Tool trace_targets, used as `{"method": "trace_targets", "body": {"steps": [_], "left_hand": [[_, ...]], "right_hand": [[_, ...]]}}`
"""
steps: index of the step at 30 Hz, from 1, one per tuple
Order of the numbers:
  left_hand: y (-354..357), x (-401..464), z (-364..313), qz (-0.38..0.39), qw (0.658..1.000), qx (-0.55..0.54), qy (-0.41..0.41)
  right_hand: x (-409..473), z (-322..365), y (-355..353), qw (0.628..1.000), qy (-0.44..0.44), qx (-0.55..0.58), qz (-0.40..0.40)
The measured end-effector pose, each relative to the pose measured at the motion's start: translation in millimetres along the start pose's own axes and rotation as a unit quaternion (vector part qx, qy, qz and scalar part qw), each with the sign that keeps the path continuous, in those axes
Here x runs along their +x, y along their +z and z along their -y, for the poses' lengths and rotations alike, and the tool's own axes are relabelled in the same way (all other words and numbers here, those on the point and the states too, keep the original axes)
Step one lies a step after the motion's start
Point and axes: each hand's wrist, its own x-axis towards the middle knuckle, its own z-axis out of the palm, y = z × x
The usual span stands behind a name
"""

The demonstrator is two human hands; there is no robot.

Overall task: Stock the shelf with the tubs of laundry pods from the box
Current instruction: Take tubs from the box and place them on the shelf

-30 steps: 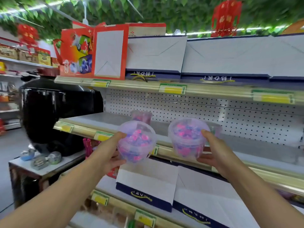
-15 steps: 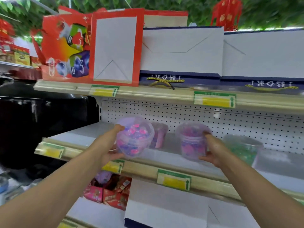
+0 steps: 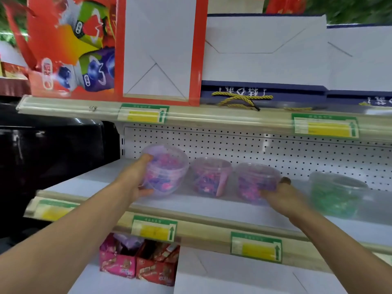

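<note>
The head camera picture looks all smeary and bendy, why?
Head view: motion blur smears the green tub and the price tags at the right; the wide lens bows the shelf edge; the black surface at the left shows glare streaks; the pink tub in the left hand is soft too.

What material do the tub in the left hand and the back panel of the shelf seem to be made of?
The tub in the left hand looks like clear, slightly glossy plastic: the pink and purple pods show through its wall. The back panel seems to be white painted metal pegboard, judging by its even rows of small holes, though the metal is a guess.
</note>
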Motion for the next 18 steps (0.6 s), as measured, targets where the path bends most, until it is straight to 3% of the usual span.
{"method": "trace_targets", "body": {"steps": [3, 5, 10, 14, 18], "left_hand": [[0.5, 15.8, -0.9, -0.002, 1.000, 0.002, -0.010], [3.2, 24.7, -0.6, 0.002, 1.000, 0.004, -0.014], [7.3, 42.7, 2.8, 0.011, 0.999, 0.032, -0.035], [7.5, 56.2, 8.4, 0.020, 0.996, 0.077, -0.025], [-2.2, 61.4, 10.9, 0.040, 0.972, 0.232, 0.019]], "right_hand": [[11.1, -0.3, 8.1, 0.994, -0.015, -0.083, -0.070], [8.2, 13.0, 12.4, 0.988, -0.077, -0.088, -0.098], [20.4, 51.6, 43.6, 0.950, -0.252, -0.184, -0.034], [35.4, 67.4, 62.6, 0.925, -0.278, -0.250, -0.060], [33.0, 66.9, 65.3, 0.886, -0.290, -0.333, -0.140]]}}
